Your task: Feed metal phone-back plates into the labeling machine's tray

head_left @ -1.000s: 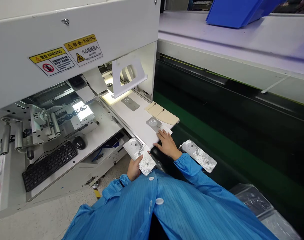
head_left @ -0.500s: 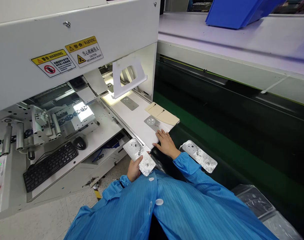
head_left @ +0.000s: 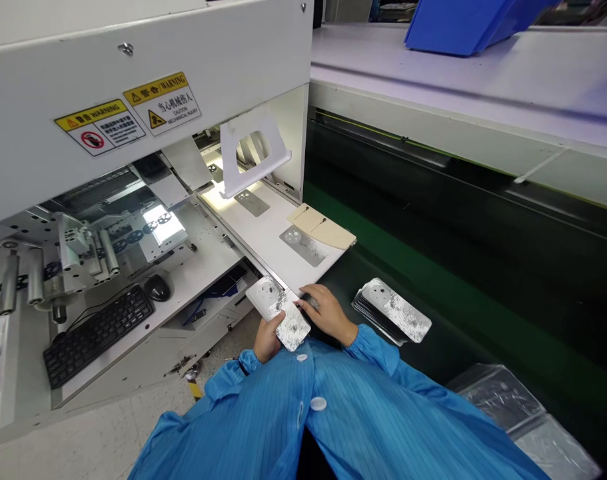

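My left hand [head_left: 266, 340] grips a silvery phone back cover [head_left: 278, 312] from beneath, close to my chest. My right hand [head_left: 326, 312] has its fingers curled against the right edge of that same cover. A grey cover [head_left: 306, 245] lies on the white feed tray [head_left: 268, 257] of the machine, beyond both hands. Further in, another grey cover [head_left: 252, 202] lies under the lit opening. A stack of silvery covers [head_left: 392, 311] rests on the dark green belt [head_left: 433, 280] to the right of my right hand.
A beige pad [head_left: 323, 227] sits at the tray's far right corner. The white machine housing [head_left: 133, 80] bears yellow warning labels [head_left: 128, 113]. A keyboard [head_left: 96, 330] and mouse [head_left: 156, 287] lie at left. Bagged parts [head_left: 503, 400] sit lower right; a blue bin [head_left: 463, 27] stands far back.
My right hand left the grey cover on the tray and drew back to the silvery cover held by my left hand. The grey cover now lies further in on the tray.
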A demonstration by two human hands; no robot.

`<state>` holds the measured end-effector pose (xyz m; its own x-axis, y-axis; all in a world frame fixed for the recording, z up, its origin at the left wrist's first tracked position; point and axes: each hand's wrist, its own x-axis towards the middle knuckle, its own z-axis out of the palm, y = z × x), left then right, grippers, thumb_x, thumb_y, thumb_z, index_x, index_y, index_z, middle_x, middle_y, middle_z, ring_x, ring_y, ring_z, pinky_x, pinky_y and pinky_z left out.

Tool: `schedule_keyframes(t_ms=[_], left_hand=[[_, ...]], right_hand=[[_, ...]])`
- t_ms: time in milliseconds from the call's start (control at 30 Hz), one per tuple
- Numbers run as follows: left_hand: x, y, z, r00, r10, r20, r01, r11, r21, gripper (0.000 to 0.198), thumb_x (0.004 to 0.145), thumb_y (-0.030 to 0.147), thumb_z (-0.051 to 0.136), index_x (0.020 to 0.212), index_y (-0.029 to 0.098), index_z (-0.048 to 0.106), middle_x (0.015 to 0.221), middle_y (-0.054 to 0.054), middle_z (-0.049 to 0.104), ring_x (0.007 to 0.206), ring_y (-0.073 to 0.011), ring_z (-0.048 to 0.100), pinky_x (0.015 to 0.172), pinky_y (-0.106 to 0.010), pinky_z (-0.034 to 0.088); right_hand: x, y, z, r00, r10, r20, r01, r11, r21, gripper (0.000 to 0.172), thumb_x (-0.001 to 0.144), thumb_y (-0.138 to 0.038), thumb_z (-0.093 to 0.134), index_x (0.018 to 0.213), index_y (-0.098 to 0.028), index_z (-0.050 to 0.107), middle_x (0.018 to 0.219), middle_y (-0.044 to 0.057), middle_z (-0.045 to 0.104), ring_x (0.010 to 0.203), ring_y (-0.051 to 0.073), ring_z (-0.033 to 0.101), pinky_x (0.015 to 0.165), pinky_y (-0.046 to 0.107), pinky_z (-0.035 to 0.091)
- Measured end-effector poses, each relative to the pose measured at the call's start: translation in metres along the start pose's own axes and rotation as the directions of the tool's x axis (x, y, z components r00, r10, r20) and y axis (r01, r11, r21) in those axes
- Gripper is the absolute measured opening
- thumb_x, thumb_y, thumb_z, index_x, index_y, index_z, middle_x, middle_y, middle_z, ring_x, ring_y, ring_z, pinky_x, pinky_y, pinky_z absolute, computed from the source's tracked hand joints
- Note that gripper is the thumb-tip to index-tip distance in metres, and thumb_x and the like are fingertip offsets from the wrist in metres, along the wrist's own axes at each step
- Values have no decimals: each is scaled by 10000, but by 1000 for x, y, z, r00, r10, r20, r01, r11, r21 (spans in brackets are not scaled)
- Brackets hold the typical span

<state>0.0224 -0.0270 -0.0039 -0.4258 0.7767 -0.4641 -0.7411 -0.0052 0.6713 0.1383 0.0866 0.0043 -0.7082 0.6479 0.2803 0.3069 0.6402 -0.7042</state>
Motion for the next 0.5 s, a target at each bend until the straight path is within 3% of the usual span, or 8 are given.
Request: schedule_keyframes(t_ms=[100,267,367,500], left_hand=[[4,-5,-3,1000,23,-13,-24,999,-33,575,562,249,732,1109,119,616,964,-114,717,1109,-338,569,1015,-462,366],[10,-14,-4,997,-45,-60,37,992,-118,454,575,275,696,996,111,652,912,-104,726,1113,-322,570,1018,-445,372],[10,-17,-3,995,-44,-85,35,993,-111,412,578,282,708,950,111,659,903,-102,729,1091,-317,585,1016,-441,372],[6,-17,2,998,-34,-49,32,999,-31,504,546,300,762,1001,113,648,925,-108,727,1092,-322,584,1014,-446,365]], right_hand=[[-12,-9,2,1000,5,26,-7,996,92,240,896,-360,482,1011,-193,612,967,80,664,926,209,598,844,380,481],[-25,-12,-1,996,59,65,-67,990,126,247,889,-354,488,1045,-193,592,962,74,655,882,197,605,810,365,490],[-30,-11,-1,993,92,75,-102,986,130,307,871,-345,511,1124,-177,550,988,84,641,884,201,597,809,371,491],[-36,-10,-1,985,159,65,-167,977,133,423,841,-335,536,1225,-165,481,1055,100,620,931,215,585,838,391,486]])
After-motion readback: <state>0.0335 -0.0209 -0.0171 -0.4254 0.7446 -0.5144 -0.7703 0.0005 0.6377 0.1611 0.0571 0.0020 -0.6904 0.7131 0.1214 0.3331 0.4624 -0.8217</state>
